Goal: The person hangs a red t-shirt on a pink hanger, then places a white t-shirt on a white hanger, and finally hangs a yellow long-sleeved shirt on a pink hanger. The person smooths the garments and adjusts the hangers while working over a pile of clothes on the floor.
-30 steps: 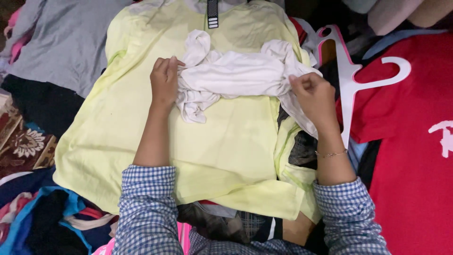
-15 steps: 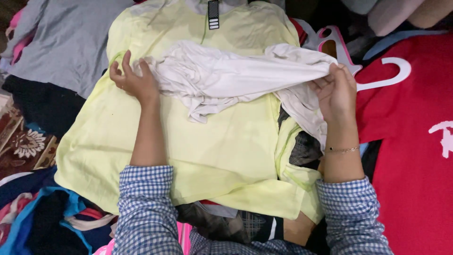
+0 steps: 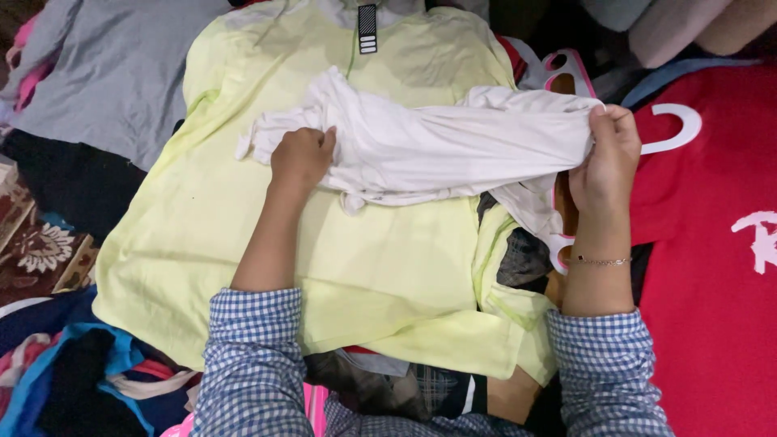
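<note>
The left hand (image 3: pixel 301 158) is resting knuckles-up on a crumpled white soft-cotton garment (image 3: pixel 441 150), its fingers curled tight and gripping a fold of the cloth near the garment's nine o'clock end. The right hand (image 3: pixel 605 158) is standing upright at the garment's three o'clock end, its fingers pressed together and pinching the edge of the white fabric, with the thumb side hidden behind the cloth. Between the two hands the white garment is lying pulled out sideways, creased and bunched, with a loose flap poking out at nine o'clock beyond the left hand.

The white garment is lying on top of a large pale yellow-green long-sleeved shirt (image 3: pixel 243 235), which is spreading flat across the middle of the view, its collar at twelve o'clock carrying a small black-and-white striped tag (image 3: pixel 367 28). A thin chain bracelet (image 3: pixel 597 260) is circling the right wrist, and blue-and-white checked sleeves (image 3: pixel 255 364) are covering both forearms at six o'clock.

At three o'clock a red garment with white lettering (image 3: pixel 712 267) is lying beside the right hand, with a white plastic clothes hanger (image 3: pixel 680 129) resting on it just past the fingertips. At ten o'clock a grey garment (image 3: pixel 113 73) is lying flat, and at eight o'clock a patterned brown rug (image 3: pixel 36 247) is showing beside a heap of dark and blue clothes (image 3: pixel 73 380).
</note>
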